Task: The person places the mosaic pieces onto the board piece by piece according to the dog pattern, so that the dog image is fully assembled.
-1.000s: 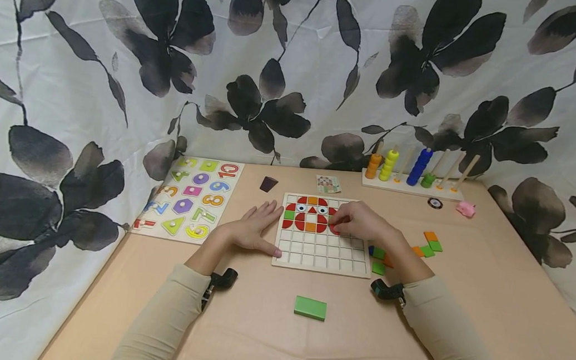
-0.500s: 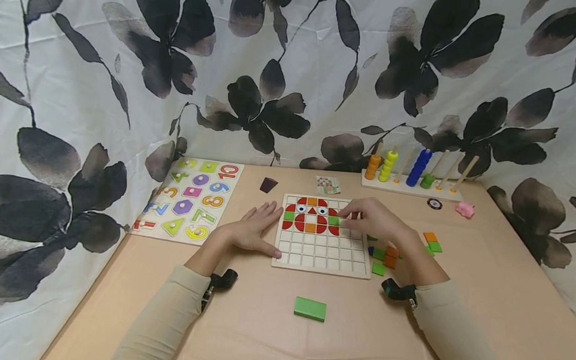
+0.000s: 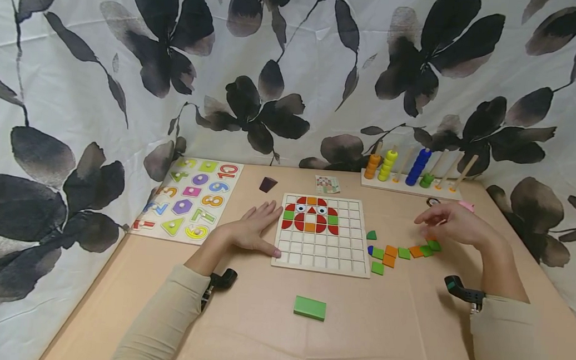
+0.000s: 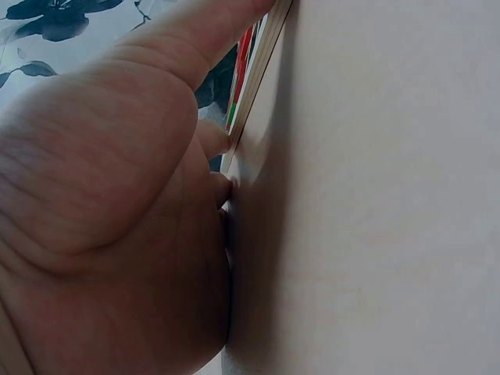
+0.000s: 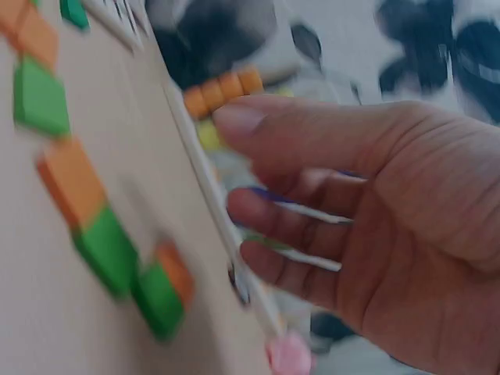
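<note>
A white gridded board [image 3: 323, 253] lies on the table in the head view, with a face-like pattern of red, orange and green tiles [image 3: 321, 225] in its upper left cells. My left hand [image 3: 251, 229] rests against the board's left side, fingers spread, thumb on its near left corner. Out to the right, my right hand [image 3: 457, 226] hovers with loosely bent fingers and nothing between them. Close by it is a row of loose orange and green square tiles [image 3: 404, 253], which also shows in the right wrist view as green tiles [image 5: 41, 98] and orange ones [image 5: 74, 180].
A number puzzle board [image 3: 201, 202] lies at the left. Behind are a dark tile [image 3: 268, 185], a picture card [image 3: 328, 184] and a peg stand with coloured beads [image 3: 386, 170]. A pink figure [image 5: 289, 354] is beside the stand. In front lies a green block [image 3: 309, 308].
My right hand has let go of a green tile at the pattern's right side and moved right, over the loose tiles. My left hand has stayed at the board.
</note>
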A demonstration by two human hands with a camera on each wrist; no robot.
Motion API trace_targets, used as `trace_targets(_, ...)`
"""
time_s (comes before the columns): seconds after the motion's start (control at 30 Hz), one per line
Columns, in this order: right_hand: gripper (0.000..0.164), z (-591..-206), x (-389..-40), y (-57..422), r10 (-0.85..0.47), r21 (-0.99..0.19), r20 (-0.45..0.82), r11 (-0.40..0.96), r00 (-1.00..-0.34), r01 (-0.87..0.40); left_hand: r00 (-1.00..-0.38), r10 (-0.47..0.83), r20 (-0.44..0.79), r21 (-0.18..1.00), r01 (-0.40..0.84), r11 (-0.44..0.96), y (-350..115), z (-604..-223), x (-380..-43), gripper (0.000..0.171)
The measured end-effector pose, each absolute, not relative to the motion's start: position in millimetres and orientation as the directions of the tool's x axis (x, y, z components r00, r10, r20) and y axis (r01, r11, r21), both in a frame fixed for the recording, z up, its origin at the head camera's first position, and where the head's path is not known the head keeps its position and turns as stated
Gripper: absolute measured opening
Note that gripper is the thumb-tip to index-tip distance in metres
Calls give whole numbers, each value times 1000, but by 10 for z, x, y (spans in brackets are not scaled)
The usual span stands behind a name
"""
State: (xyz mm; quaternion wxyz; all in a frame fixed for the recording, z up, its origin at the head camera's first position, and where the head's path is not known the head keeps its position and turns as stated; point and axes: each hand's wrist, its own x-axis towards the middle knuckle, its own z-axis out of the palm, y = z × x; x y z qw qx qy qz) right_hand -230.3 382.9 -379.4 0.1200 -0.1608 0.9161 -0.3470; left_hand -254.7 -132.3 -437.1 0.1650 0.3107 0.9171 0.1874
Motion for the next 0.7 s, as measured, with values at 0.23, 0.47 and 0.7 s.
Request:
trace_targets(0.23, 32, -3981, -2297, 4201, -399, -683, -266, 721, -878, -120, -751, 634, -185, 449, 509, 734, -1325, -4364, -2540, 121)
trace_targets(0.47, 30, -4044, -2318, 4239, -401, -682, -279, 722, -872, -114, -752, 634, -179, 454, 509, 731, -1324, -4355, -2536, 121)
trace_targets(0.7, 31, -4070, -2341, 4194, -414, -682, -264, 719, -871, -135, -749, 637, -181, 450, 514, 731, -1320, -4352, -2535, 120)
